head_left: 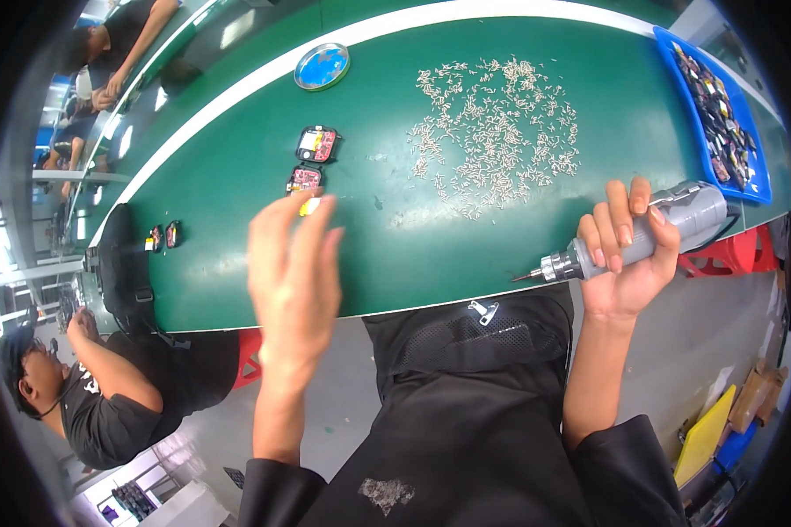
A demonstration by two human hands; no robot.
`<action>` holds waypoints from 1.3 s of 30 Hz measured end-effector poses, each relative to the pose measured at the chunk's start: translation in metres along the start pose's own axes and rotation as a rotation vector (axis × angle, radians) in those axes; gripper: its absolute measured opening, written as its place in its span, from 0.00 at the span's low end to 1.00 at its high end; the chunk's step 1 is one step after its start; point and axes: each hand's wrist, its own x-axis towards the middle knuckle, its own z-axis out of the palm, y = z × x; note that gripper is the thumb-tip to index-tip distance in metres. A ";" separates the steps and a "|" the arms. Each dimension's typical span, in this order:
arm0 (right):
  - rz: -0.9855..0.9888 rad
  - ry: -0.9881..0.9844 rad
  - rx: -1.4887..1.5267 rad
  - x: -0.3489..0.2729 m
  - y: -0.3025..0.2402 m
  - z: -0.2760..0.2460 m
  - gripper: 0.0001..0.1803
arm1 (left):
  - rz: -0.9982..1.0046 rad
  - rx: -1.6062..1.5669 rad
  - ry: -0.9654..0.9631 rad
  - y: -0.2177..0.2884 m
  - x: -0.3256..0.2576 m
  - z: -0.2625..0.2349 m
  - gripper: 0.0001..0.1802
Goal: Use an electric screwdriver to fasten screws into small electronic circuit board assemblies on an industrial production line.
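My right hand (628, 241) is wrapped around a grey electric screwdriver (681, 220), its thin bit pointing left just above the near table edge. My left hand (294, 272), a little blurred, hovers over the left part of the green table with its fingers stretched and apart. Between its fingertips shows a yellow-and-white patch (310, 206); whether the fingers touch it is hard to see. Just beyond lie two small black housings with red circuit boards: a nearer one (305, 179), partly hidden by the hand, and a farther one (317, 144) with a yellow-and-white label.
Many small silvery screws (501, 132) are scattered over the table's middle. Beyond the housings sits a round blue-bottomed dish (322, 67). At the far right, a blue tray (760, 180) holds many dark parts. Small parts (172, 234) lie left; a co-worker (105, 395) sits there.
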 end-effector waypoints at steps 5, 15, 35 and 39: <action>-0.076 0.029 0.006 -0.003 0.001 0.000 0.08 | 0.064 -0.156 -0.043 0.016 0.036 0.038 0.11; -0.062 -0.005 0.095 -0.003 -0.002 -0.005 0.08 | 0.225 0.031 -0.130 0.021 0.046 0.045 0.08; -0.071 -0.060 0.156 -0.018 0.008 0.049 0.05 | -0.578 -1.478 -0.112 0.076 -0.034 0.018 0.03; -0.103 -0.099 0.130 -0.021 0.013 0.066 0.06 | -0.592 -1.675 -0.103 0.079 -0.038 0.020 0.04</action>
